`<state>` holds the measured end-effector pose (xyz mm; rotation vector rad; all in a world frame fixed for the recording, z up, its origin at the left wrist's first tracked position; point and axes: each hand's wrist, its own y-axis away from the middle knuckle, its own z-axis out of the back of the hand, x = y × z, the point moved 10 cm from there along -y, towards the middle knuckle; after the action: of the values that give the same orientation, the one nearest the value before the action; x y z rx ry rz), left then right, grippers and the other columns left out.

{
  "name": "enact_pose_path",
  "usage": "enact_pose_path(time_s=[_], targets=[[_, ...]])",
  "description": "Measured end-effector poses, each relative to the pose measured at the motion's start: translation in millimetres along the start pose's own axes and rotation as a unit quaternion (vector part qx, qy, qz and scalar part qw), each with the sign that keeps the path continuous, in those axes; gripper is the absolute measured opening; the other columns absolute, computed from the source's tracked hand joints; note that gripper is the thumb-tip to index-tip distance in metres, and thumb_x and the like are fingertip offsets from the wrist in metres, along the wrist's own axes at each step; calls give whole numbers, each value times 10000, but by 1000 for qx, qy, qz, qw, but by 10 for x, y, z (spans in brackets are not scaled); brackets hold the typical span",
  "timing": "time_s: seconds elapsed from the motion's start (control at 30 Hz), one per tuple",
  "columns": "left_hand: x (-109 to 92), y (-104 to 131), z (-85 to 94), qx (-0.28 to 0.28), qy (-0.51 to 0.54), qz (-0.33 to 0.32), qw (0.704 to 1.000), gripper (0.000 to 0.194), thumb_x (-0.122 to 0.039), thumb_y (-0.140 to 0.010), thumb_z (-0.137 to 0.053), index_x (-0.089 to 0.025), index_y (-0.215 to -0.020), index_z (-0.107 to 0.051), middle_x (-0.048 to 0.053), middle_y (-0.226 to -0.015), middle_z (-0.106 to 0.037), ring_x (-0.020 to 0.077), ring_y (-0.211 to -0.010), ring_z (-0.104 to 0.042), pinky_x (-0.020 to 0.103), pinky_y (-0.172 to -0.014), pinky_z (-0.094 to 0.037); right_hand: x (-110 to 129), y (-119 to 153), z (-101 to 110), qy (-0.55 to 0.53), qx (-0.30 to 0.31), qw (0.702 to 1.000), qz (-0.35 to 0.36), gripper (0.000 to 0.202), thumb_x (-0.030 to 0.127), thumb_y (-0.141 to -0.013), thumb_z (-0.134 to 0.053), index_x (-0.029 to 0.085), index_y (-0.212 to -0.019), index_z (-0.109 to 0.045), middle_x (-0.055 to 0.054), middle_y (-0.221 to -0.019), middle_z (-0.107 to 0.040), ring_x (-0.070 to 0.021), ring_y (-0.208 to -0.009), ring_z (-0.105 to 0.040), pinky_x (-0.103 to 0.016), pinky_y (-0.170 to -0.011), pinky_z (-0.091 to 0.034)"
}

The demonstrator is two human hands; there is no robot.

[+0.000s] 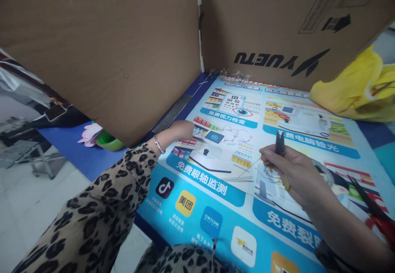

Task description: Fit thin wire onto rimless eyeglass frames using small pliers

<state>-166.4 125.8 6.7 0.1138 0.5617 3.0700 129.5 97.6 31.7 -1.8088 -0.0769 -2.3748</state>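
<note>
In my right hand (pixel 290 170) is a pair of small pliers (pixel 279 143), its dark jaws pointing up and slightly apart. A bit of yellow handle shows below my fingers. Thin wires (pixel 240 178) lie or hang just left of and under this hand, over the printed sheet. My left hand (pixel 184 130), with a silver bracelet at the wrist, is curled above the sheet's left part; its fingertips are turned away, and what they hold, if anything, is hidden. Close behind it lies a bundle of thin grey strands (pixel 173 113) on the blue table.
Tall cardboard walls (pixel 123 50) stand behind and to the left. A yellow bag (pixel 348 87) sits at the back right. Scissors (pixel 365 194) with red handles and a clear round coil (pixel 324 173) lie by my right forearm. A green bowl (pixel 109 142) stands beyond the left wall.
</note>
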Motion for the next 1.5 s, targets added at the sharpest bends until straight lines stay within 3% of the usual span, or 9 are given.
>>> enact_pose_path(time_s=[0.1, 0.3, 0.73, 0.87, 0.97, 1.1, 1.27, 1.4, 1.5], targets=[[43, 49, 37, -13, 8, 3, 1000, 263, -308, -759, -491, -167, -875, -682, 123, -902, -684, 219, -764, -625, 297, -690, -454, -144, 17, -85, -50, 35, 996, -61, 277, 438, -695, -670, 185, -802, -628, -3, -671, -566, -126, -633, -498, -246, -560, -413], [74, 86, 54, -38, 9, 12, 999, 304, -340, -741, -502, -194, -956, -660, 114, -1041, -650, 251, -880, -611, 310, -697, -458, -250, -3, -71, -67, 31, 993, -91, 266, 441, -682, -679, 206, -792, -621, -3, -690, -552, -132, -653, -486, -256, -580, -395], [-67, -81, 32, -27, 29, -30, 999, 163, -206, -665, -542, -126, -723, -671, 159, -762, -666, 253, -683, -604, 313, -610, -404, -261, 25, -173, -68, 56, 991, -98, 245, 428, -713, -655, 206, -797, -599, 2, -690, -526, -119, -658, -460, -253, -581, -356], [-69, -3, 102, -54, 75, -50, 994, 122, -196, -677, -520, -153, -648, -632, 85, -668, -642, 190, -601, -562, 281, -573, -367, -257, 35, -175, -59, 56, 992, -98, 260, 449, -714, -649, 210, -802, -596, 4, -687, -528, -114, -640, -459, -249, -556, -345], [-54, 109, 225, -105, 127, -71, 984, 135, -210, -740, -461, -174, -746, -591, 38, -741, -638, 148, -632, -539, 249, -551, -345, -260, 30, -174, -52, 53, 992, -102, 278, 464, -705, -648, 209, -800, -595, 5, -674, -532, -113, -621, -460, -250, -540, -344], [-139, 318, 442, -227, 343, -148, 899, 70, -212, -785, -441, -176, -811, -494, -4, -731, -590, 93, -575, -460, 217, -540, -335, -188, -4, -189, -33, 40, 994, -96, 285, 475, -696, -644, 208, -782, -594, 12, -640, -525, -111, -588, -455, -251, -524, -342], [-565, 492, 348, -249, 528, -219, 782, 13, -180, -795, -457, -172, -803, -462, 10, -785, -579, 83, -637, -491, 212, -597, -385, 146, -68, -265, 24, -3, 999, -29, 259, 459, -710, -631, 216, -798, -614, 7, -703, -593, -127, -646, -510, -256, -586, -380], [-945, 547, 205, -206, 548, -249, 772, 86, -167, -778, -492, -154, -843, -547, 30, -817, -606, 109, -752, -551, 233, -685, -426, 443, -79, -474, 124, 9, 989, 75, 181, 385, -766, -576, 212, -780, -625, 8, -727, -622, -140, -704, -549, -267, -673, -406], [-1071, 532, 96, -169, 533, -254, 790, 145, -153, -769, -492, -155, -868, -598, 21, -821, -636, 110, -755, -565, 235, -704, -430, 472, -79, -592, 170, 21, 979, 108, 171, 358, -778, -552, 206, -794, -630, -2, -771, -649, -155, -751, -577, -270, -687, -413]])
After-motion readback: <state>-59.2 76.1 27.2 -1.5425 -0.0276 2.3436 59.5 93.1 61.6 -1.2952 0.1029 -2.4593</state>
